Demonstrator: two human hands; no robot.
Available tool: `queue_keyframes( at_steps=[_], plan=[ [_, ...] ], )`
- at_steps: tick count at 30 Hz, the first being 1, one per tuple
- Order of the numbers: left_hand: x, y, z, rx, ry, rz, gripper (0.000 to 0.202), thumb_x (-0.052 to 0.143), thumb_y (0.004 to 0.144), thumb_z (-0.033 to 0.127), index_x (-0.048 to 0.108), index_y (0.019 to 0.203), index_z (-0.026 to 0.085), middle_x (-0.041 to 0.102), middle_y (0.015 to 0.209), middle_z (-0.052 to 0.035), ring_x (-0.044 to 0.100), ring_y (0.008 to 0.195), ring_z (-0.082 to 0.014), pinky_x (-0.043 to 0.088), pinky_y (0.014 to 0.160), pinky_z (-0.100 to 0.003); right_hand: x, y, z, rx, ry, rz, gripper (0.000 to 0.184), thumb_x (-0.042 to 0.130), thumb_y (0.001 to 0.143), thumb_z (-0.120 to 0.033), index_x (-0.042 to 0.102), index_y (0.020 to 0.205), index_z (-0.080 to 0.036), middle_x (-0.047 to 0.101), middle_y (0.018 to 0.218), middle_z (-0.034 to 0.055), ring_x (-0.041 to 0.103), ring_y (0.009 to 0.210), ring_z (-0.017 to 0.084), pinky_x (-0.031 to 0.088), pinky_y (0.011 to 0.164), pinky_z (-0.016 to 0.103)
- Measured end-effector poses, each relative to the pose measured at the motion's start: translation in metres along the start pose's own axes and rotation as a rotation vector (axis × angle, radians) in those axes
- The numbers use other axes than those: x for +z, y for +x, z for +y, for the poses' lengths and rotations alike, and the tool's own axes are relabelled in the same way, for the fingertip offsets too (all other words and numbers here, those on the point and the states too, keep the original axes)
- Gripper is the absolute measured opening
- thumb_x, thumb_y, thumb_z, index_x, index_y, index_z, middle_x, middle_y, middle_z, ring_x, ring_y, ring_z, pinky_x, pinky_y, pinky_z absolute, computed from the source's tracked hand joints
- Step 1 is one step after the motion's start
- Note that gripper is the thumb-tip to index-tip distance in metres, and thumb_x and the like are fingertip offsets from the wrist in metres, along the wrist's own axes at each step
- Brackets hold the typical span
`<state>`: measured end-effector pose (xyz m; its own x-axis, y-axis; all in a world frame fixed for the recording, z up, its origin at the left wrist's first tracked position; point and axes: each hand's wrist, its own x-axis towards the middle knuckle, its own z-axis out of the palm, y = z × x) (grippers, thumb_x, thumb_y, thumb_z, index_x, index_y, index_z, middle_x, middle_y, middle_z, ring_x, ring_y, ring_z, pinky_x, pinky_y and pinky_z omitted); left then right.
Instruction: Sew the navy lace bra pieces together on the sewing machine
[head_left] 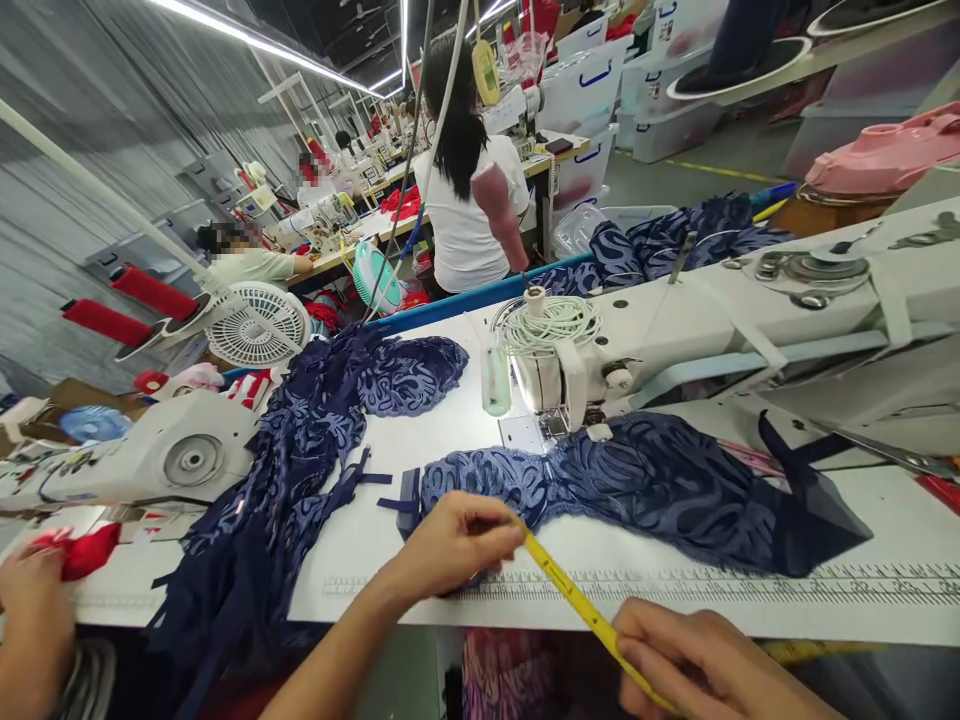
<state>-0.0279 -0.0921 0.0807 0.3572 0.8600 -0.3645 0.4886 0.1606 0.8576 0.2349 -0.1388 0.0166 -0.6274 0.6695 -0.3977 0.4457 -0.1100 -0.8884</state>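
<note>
My left hand is closed in a pinch on one end of a yellow measuring tape, pressing it down at the lower edge of a navy lace garment piece spread on the white sewing table. My right hand is closed on the tape's other end, near the table's front edge. The tape runs taut and slanted between both hands. The garment lies under the needle area of a white sewing machine.
A pile of navy lace pieces lies at the left of the table. A printed ruler runs along the front edge. Another person's hand holds red fabric at far left. A seated worker in white and a fan are behind.
</note>
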Motion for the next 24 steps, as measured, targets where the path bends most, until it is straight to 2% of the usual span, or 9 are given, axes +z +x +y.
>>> queue_keyframes(
  at_steps=[3, 5, 8, 10, 13, 15, 18, 21, 24],
  plan=[
    [0.011, 0.036, -0.002, 0.149, 0.127, 0.263, 0.021, 0.06, 0.087, 0.028, 0.077, 0.085, 0.017, 0.067, 0.076, -0.002, 0.055, 0.07, -0.0133, 0.04, 0.064, -0.023, 0.013, 0.017, -0.005, -0.012, 0.175, 0.052, 0.039, 0.04, 0.096, -0.057, 0.047, 0.078, -0.023, 0.071, 0.078, 0.0014, 0.063, 0.069, 0.014, 0.046, 0.062, 0.021],
    [0.018, 0.055, -0.003, 0.178, 0.121, 0.33, 0.019, 0.061, 0.085, 0.027, 0.077, 0.084, 0.017, 0.07, 0.079, -0.002, 0.056, 0.072, -0.0142, 0.041, 0.067, -0.024, 0.021, 0.027, -0.004, -0.017, 0.218, 0.089, 0.034, 0.043, 0.094, -0.056, 0.049, 0.085, -0.023, 0.067, 0.069, -0.0006, 0.057, 0.057, 0.012, 0.042, 0.054, 0.021],
    [0.021, 0.072, -0.006, 0.101, 0.007, 0.288, 0.018, 0.065, 0.082, 0.03, 0.075, 0.077, 0.016, 0.065, 0.071, -0.0002, 0.051, 0.065, -0.0125, 0.037, 0.061, -0.023, 0.027, 0.038, 0.001, -0.006, 0.234, 0.144, 0.038, 0.045, 0.091, -0.055, 0.052, 0.108, -0.022, 0.06, 0.058, -0.0044, 0.049, 0.045, 0.011, 0.038, 0.046, 0.021],
    [0.018, 0.076, -0.007, 0.055, -0.034, 0.258, 0.02, 0.068, 0.079, 0.032, 0.069, 0.069, 0.015, 0.056, 0.062, 0.0022, 0.044, 0.058, -0.0103, 0.033, 0.056, -0.023, 0.026, 0.041, 0.004, 0.017, 0.255, 0.165, 0.042, 0.046, 0.09, -0.055, 0.052, 0.112, -0.021, 0.06, 0.058, -0.0042, 0.049, 0.044, 0.012, 0.039, 0.044, 0.022],
    [0.014, 0.075, -0.005, 0.001, -0.126, 0.193, 0.026, 0.067, 0.08, 0.039, 0.063, 0.071, 0.015, 0.046, 0.057, 0.0046, 0.04, 0.051, -0.0083, 0.029, 0.049, -0.021, 0.022, 0.041, 0.005, 0.001, 0.264, 0.209, 0.033, 0.05, 0.089, -0.054, 0.056, 0.091, -0.022, 0.063, 0.063, -0.0018, 0.054, 0.052, 0.012, 0.043, 0.05, 0.022],
    [0.013, 0.072, -0.002, -0.057, -0.34, 0.111, 0.03, 0.067, 0.081, 0.046, 0.059, 0.08, 0.017, 0.051, 0.063, 0.0037, 0.045, 0.05, -0.0082, 0.028, 0.045, -0.019, 0.022, 0.039, 0.005, -0.038, 0.347, 0.213, 0.034, 0.051, 0.09, -0.055, 0.051, 0.079, -0.022, 0.068, 0.075, 0.0012, 0.062, 0.067, 0.014, 0.049, 0.061, 0.023],
    [0.016, 0.065, 0.002, -0.117, -0.705, 0.004, 0.039, 0.072, 0.079, 0.051, 0.052, 0.089, 0.019, 0.059, 0.074, 0.0007, 0.049, 0.05, -0.0073, 0.029, 0.041, -0.017, 0.024, 0.038, 0.007, -0.056, 0.546, 0.168, 0.041, 0.051, 0.089, -0.063, 0.051, 0.082, -0.023, 0.068, 0.085, 0.0029, 0.065, 0.072, 0.016, 0.053, 0.065, 0.026],
    [0.023, 0.058, 0.003, -0.085, -0.786, 0.05, 0.041, 0.072, 0.082, 0.051, 0.055, 0.097, 0.017, 0.052, 0.072, 0.0036, 0.042, 0.051, -0.0046, 0.032, 0.045, -0.015, 0.026, 0.039, 0.014, -0.025, 0.652, 0.225, 0.052, 0.048, 0.089, -0.07, 0.061, 0.099, -0.021, 0.059, 0.074, -0.001, 0.057, 0.055, 0.012, 0.05, 0.058, 0.026],
    [0.027, 0.053, 0.003, -0.043, -0.694, 0.123, 0.045, 0.067, 0.086, 0.054, 0.062, 0.109, 0.015, 0.046, 0.076, 0.0036, 0.041, 0.057, -0.0054, 0.036, 0.051, -0.016, 0.022, 0.039, 0.017, -0.013, 0.684, 0.27, 0.063, 0.045, 0.09, -0.071, 0.066, 0.115, -0.018, 0.056, 0.069, -0.0013, 0.059, 0.059, 0.014, 0.052, 0.064, 0.028]
  ],
)
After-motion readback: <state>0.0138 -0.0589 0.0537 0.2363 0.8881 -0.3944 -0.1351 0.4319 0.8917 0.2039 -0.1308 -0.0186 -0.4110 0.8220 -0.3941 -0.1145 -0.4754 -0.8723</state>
